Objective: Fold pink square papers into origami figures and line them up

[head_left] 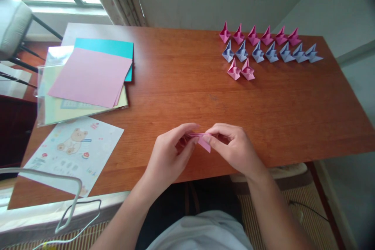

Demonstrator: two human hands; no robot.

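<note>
Between my two hands, just above the table's front edge, is a small folded piece of pink paper [205,144]. My left hand [172,150] pinches its left side, thumb below and fingers above. On the other side, my right hand [231,144] grips the paper between thumb and fingers. A pale pink flap points down between the thumbs; the rest of the paper is mostly hidden by my fingers. Farther back on the right stand folded paper figures in rows: dark pink ones [253,36], blue-grey ones [258,52] and two lighter pink ones [234,70].
On the left of the wooden table [175,86] lie pink sheets [90,76] over a teal sheet [102,47] and a clear packet [52,109]. A bear-printed sheet [73,152] is nearer me. A white bent tube [74,179] crosses the lower left corner.
</note>
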